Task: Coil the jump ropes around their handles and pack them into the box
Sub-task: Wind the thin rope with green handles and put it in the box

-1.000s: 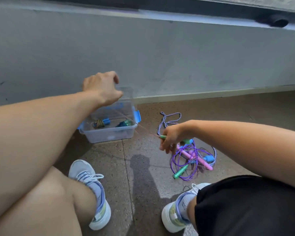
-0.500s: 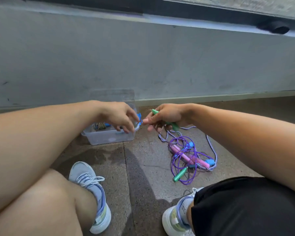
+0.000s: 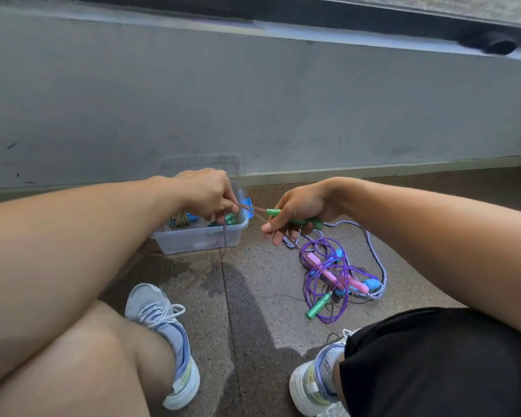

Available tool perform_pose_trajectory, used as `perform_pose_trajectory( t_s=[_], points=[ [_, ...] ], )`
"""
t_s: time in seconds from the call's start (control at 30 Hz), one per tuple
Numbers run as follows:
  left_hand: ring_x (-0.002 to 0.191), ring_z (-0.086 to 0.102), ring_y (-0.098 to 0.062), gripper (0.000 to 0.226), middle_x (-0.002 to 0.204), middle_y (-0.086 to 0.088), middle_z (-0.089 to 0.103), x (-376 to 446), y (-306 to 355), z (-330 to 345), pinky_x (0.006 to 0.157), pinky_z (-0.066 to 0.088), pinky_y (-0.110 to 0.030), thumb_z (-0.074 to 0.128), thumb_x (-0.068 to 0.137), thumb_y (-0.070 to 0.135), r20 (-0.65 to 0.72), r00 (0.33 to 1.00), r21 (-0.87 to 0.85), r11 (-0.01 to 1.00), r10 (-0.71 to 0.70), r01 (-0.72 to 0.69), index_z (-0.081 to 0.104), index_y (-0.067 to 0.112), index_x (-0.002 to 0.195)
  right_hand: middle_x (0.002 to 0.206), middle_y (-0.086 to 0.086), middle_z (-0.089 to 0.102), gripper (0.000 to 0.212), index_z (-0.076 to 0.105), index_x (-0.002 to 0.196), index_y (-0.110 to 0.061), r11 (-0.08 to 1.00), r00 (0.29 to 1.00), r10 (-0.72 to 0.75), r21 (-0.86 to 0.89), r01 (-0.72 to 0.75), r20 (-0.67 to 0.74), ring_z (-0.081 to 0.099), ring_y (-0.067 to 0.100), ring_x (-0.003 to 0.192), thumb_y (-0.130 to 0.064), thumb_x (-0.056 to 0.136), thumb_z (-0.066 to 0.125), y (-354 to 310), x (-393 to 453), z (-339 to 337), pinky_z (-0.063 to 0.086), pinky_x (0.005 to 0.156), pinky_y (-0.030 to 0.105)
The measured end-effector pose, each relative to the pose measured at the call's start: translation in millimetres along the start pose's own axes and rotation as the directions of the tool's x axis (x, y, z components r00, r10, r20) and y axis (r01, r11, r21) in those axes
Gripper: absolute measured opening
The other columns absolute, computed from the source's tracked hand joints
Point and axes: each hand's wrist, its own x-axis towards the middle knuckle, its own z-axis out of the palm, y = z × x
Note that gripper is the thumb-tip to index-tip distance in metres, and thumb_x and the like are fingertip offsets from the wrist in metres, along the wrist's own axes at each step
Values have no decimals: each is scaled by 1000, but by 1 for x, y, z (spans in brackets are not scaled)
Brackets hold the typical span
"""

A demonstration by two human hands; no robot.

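Note:
My right hand (image 3: 301, 210) grips a green jump-rope handle (image 3: 295, 219) held level above the floor. A thin pinkish rope (image 3: 251, 209) runs from that handle to my left hand (image 3: 206, 195), which pinches it over the clear plastic box (image 3: 202, 239). Coiled ropes with blue and teal handles (image 3: 190, 219) lie inside the box. On the floor to the right is a tangle of purple rope (image 3: 328, 275) with pink handles (image 3: 334, 276), blue handles, a second green handle (image 3: 318, 305) and a blue-white braided rope (image 3: 376, 260).
A grey wall (image 3: 253, 100) rises just behind the box. My two sneakers (image 3: 163, 335) and bent legs frame the speckled floor tiles (image 3: 253, 296) in front. The box has blue latches (image 3: 247, 204).
My left hand came down from above the box and took hold of the thin rope. My right hand lifted the green handle off the pile and brought it toward the box.

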Motion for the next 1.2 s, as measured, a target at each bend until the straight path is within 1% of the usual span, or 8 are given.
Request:
perform_pose_trajectory(
  t_s=[0.13,0.4,0.7,0.83,0.93,1.03,1.1,1.2],
  points=[
    [63,66,-5,14,63,14,72,1,-6,-2,62,44,-24,67,91,39,9,1000,72,997,-8,7,77,33,84,81,-2,74,17,71,94,-17,999,998,15,-43,-17,-64,52,7,56,-33,89,72,7,0,-6,29,42,17],
    [54,62,-9,20,67,-1,74,-1,-19,0,63,50,-22,73,88,38,90,996,-189,981,-14,31,79,19,83,74,-10,75,28,78,96,-16,936,950,-151,-349,49,-272,61,8,62,-39,82,79,20,4,-12,40,45,19],
    [69,63,-11,20,72,10,71,-4,-31,-2,65,50,-27,75,84,43,83,979,175,970,-187,171,77,24,76,85,-8,76,12,77,95,-23,939,992,8,-341,-49,-123,59,10,61,-31,87,75,34,9,-17,35,43,17],
    [85,69,-17,23,79,6,72,-8,-40,-9,69,52,-31,75,80,40,2,918,439,825,-396,355,72,18,83,83,-6,75,2,71,90,-23,937,989,146,-318,-147,-27,57,7,53,-25,89,71,38,11,-14,33,44,16],
    [104,65,-17,27,110,7,68,-13,-55,-14,76,41,-30,63,83,23,-155,826,577,628,-542,521,65,20,110,83,-4,74,7,72,93,-22,886,953,301,-380,-264,40,60,7,56,-26,93,66,41,7,-15,33,44,16],
    [119,60,-17,36,127,6,63,-25,-69,-16,86,41,-32,67,85,26,-106,762,680,513,-639,524,63,21,121,79,-6,75,14,70,97,-22,823,910,412,-448,-350,46,63,4,57,-30,99,58,48,1,-18,31,40,12],
    [109,65,-15,32,117,4,69,-29,-72,-12,88,48,-28,73,83,33,-8,773,679,564,-634,470,69,21,112,75,-7,75,16,69,96,-21,845,925,380,-412,-340,16,63,3,56,-31,99,58,49,-4,-21,30,39,13],
    [55,62,-10,22,64,3,67,-24,-66,-2,61,48,-21,80,76,26,177,852,440,814,-493,380,65,25,92,76,-6,75,13,70,94,-21,956,975,218,-207,-206,36,60,4,57,-31,96,62,36,-7,-22,28,41,16]
  ],
)
